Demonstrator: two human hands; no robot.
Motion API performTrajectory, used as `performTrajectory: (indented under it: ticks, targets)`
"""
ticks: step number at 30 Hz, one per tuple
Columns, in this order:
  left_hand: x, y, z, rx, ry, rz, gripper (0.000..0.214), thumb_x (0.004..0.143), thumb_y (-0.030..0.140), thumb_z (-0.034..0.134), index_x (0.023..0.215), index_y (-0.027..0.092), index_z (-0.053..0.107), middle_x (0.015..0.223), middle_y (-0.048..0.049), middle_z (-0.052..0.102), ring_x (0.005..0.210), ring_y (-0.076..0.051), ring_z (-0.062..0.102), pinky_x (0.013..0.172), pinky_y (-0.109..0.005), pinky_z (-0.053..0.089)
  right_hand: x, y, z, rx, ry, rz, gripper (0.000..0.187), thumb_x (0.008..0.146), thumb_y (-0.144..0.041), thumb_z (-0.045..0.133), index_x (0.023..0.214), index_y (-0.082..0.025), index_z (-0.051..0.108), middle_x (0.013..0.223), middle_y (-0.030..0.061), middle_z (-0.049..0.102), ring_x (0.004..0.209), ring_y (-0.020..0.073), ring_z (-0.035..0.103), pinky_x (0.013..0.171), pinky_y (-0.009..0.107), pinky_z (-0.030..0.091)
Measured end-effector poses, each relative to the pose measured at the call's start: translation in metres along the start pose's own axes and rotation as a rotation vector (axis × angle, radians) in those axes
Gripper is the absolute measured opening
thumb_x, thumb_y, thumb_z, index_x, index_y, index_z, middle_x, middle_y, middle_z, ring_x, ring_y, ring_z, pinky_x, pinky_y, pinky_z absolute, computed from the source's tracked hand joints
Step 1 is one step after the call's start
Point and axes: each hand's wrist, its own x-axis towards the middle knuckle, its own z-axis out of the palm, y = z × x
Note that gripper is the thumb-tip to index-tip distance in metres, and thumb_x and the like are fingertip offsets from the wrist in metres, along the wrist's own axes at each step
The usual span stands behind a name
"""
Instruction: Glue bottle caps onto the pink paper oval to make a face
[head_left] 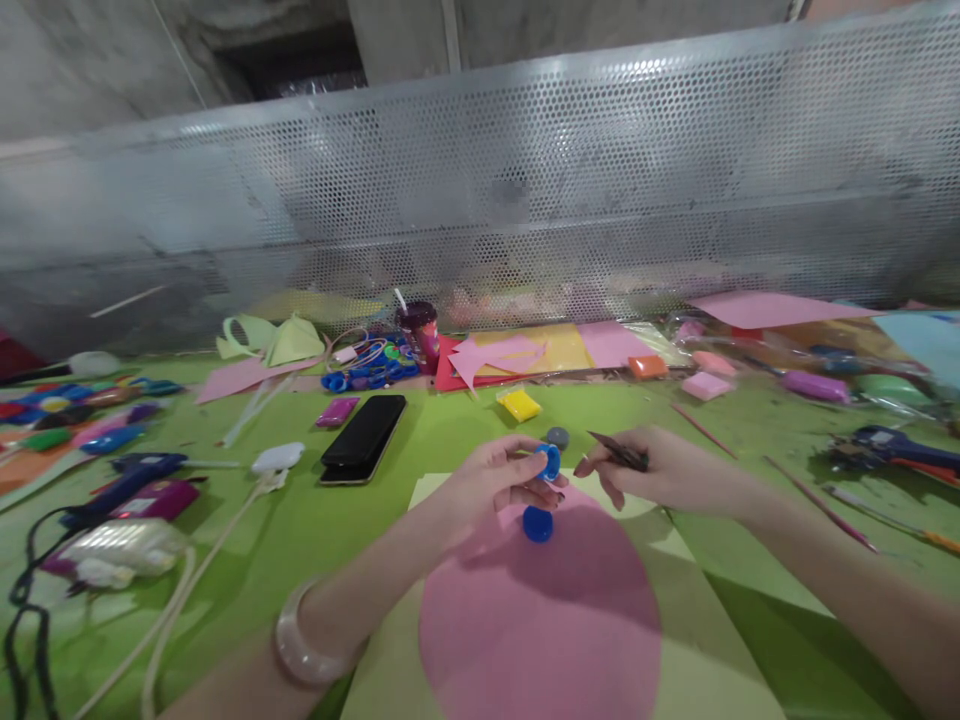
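Observation:
In the head view my left hand (504,482), with a pale bracelet (300,640) on its wrist, pinches a small blue cap (550,462) above the paper. Just below it a second blue cap (538,524) rests on a pink paper circle (540,620), which lies on a pale yellow sheet (720,640). My right hand (626,465) is closed around a dark pointed blade (619,450), its tip towards the left. The fingers hide its handle, so I cannot make out the exact tool. Behind the caps sits a small grey round piece (557,437).
A black phone (365,438), a yellow packet (519,404) and a dark lidded cup (420,335) stand or lie beyond my hands. Glue guns (139,475) and cables are at left, another glue gun (900,447) at right. A perforated metal panel (480,190) closes the back.

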Motion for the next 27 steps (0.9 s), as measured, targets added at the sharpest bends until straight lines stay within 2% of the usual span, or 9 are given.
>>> performTrajectory:
  ticks: [2, 6, 8, 11, 14, 17, 20, 23, 27]
  targets:
    - [0.0, 0.0, 0.001, -0.005, 0.007, -0.004, 0.032, 0.071, 0.034, 0.075, 0.089, 0.013, 0.059, 0.08, -0.0099, 0.071, 0.065, -0.016, 0.067, 0.07, -0.029, 0.052, -0.004, -0.002, -0.007, 0.018, -0.113, -0.036, 0.026, 0.078, -0.022, 0.05, 0.094, -0.019, 0.071, 0.075, 0.0014, 0.069, 0.053, 0.0097, 0.049, 0.046, 0.021, 0.035]
    - [0.0, 0.001, 0.002, -0.018, 0.007, 0.003, 0.032, 0.071, 0.035, 0.075, 0.089, 0.013, 0.059, 0.081, -0.0103, 0.071, 0.066, -0.016, 0.067, 0.071, -0.029, 0.052, -0.013, -0.008, -0.023, 0.035, -0.456, -0.144, 0.028, 0.076, -0.015, 0.05, 0.09, -0.019, 0.074, 0.076, 0.0023, 0.071, 0.058, 0.0095, 0.054, 0.053, 0.02, 0.038]
    - [0.0, 0.001, 0.002, -0.013, -0.003, 0.009, 0.035, 0.07, 0.034, 0.076, 0.092, 0.013, 0.061, 0.084, -0.0106, 0.071, 0.068, -0.016, 0.067, 0.072, -0.03, 0.052, -0.014, -0.008, -0.026, 0.032, -0.492, -0.161, 0.026, 0.078, -0.016, 0.051, 0.091, -0.019, 0.074, 0.08, 0.0029, 0.071, 0.064, 0.0102, 0.057, 0.057, 0.021, 0.04]
    - [0.0, 0.0, 0.001, 0.016, -0.012, 0.008, 0.039, 0.067, 0.03, 0.079, 0.098, 0.014, 0.062, 0.091, -0.0094, 0.07, 0.072, -0.016, 0.067, 0.076, -0.031, 0.051, -0.011, -0.005, -0.021, 0.006, -0.357, -0.115, 0.024, 0.084, -0.028, 0.052, 0.091, -0.018, 0.072, 0.079, 0.0038, 0.069, 0.063, 0.0111, 0.055, 0.054, 0.022, 0.039]
    - [0.0, -0.002, -0.002, 0.046, -0.018, 0.008, 0.042, 0.064, 0.026, 0.081, 0.1, 0.015, 0.062, 0.088, -0.0069, 0.069, 0.075, -0.017, 0.068, 0.078, -0.032, 0.05, -0.005, -0.003, -0.008, -0.007, -0.013, -0.116, 0.028, 0.085, -0.04, 0.053, 0.086, -0.018, 0.069, 0.065, 0.0005, 0.06, 0.053, 0.0097, 0.045, 0.048, 0.022, 0.034]
    - [0.0, -0.003, -0.003, 0.084, -0.037, 0.009, 0.04, 0.063, 0.025, 0.081, 0.097, 0.015, 0.064, 0.088, -0.0066, 0.068, 0.072, -0.016, 0.067, 0.075, -0.031, 0.05, -0.001, -0.005, 0.006, -0.025, 0.291, -0.252, 0.025, 0.085, -0.039, 0.053, 0.09, -0.019, 0.068, 0.067, -0.0002, 0.057, 0.051, 0.0083, 0.04, 0.046, 0.022, 0.031]
    - [-0.001, -0.004, -0.001, 0.12, -0.036, 0.014, 0.037, 0.063, 0.023, 0.08, 0.095, 0.015, 0.064, 0.091, -0.0058, 0.066, 0.073, -0.015, 0.065, 0.073, -0.03, 0.049, 0.001, -0.009, 0.017, -0.058, 0.369, -0.354, 0.022, 0.086, -0.033, 0.053, 0.09, -0.019, 0.069, 0.075, 0.0025, 0.062, 0.049, 0.0072, 0.04, 0.044, 0.022, 0.031]
    - [-0.001, -0.005, 0.003, 0.205, 0.024, 0.041, 0.036, 0.063, 0.02, 0.079, 0.094, 0.016, 0.062, 0.088, -0.0041, 0.066, 0.075, -0.015, 0.064, 0.072, -0.029, 0.048, 0.002, -0.01, 0.025, -0.1, 0.387, -0.356, 0.019, 0.085, -0.03, 0.054, 0.085, -0.018, 0.069, 0.073, 0.0026, 0.064, 0.047, 0.0068, 0.039, 0.042, 0.022, 0.032]
    - [-0.004, -0.002, 0.01, 0.304, 0.125, 0.078, 0.032, 0.06, 0.015, 0.078, 0.087, 0.017, 0.06, 0.08, -0.0031, 0.069, 0.076, -0.016, 0.064, 0.074, -0.03, 0.047, 0.002, -0.008, 0.029, -0.133, 0.425, -0.399, 0.018, 0.085, -0.029, 0.055, 0.089, -0.017, 0.069, 0.077, 0.0037, 0.067, 0.047, 0.0072, 0.042, 0.043, 0.022, 0.034]
